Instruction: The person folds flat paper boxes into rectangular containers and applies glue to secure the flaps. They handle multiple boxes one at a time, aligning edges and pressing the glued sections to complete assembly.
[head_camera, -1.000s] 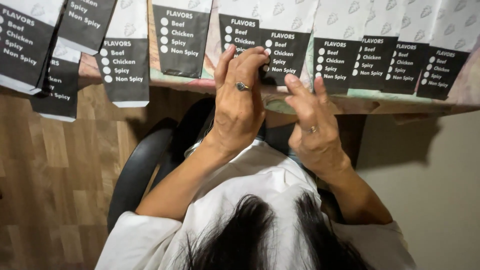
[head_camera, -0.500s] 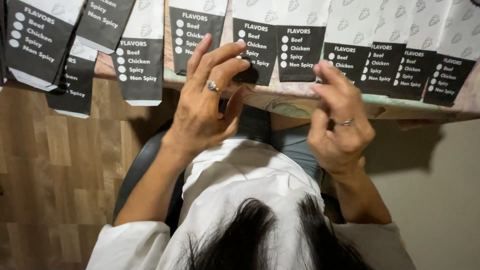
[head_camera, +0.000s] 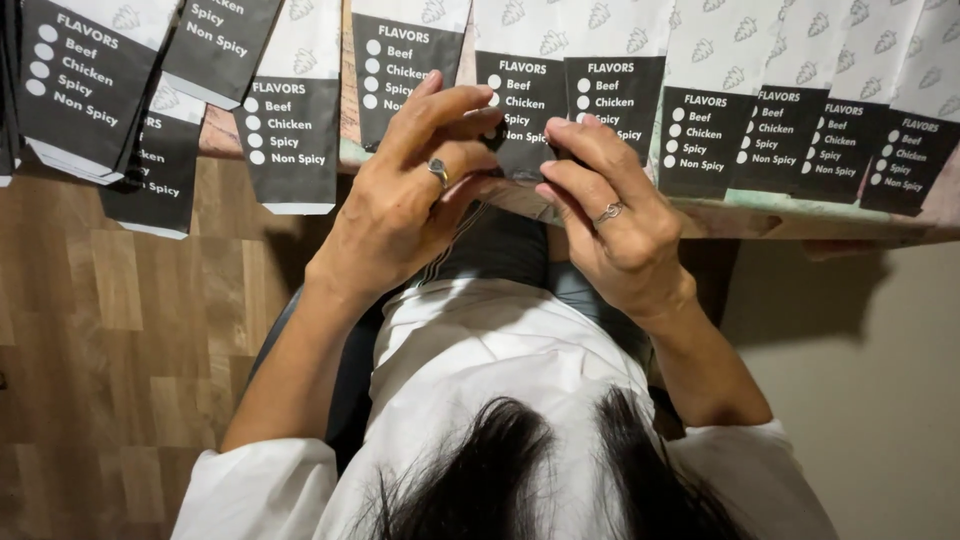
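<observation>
A row of white paper bags with black printed ends lies along the table edge (head_camera: 800, 215), the black ends hanging over it. My left hand (head_camera: 405, 200), a ring on one finger, pinches the black end of a middle bag (head_camera: 522, 75) between thumb and fingers. My right hand (head_camera: 615, 225), also ringed, curls its fingers on the lower end of the neighbouring bag (head_camera: 612, 85). The two hands are almost touching. The bags' bottom edges are hidden behind my fingers.
More bags overlap at the left (head_camera: 290, 130) and run on to the right (head_camera: 790, 135). Below are a wooden floor (head_camera: 120, 330), a grey surface (head_camera: 860, 400) and the black seat (head_camera: 345, 380) under me.
My right hand has risen from below the table edge to the bags. My left hand shifted right, and both hands now meet at the middle bags.
</observation>
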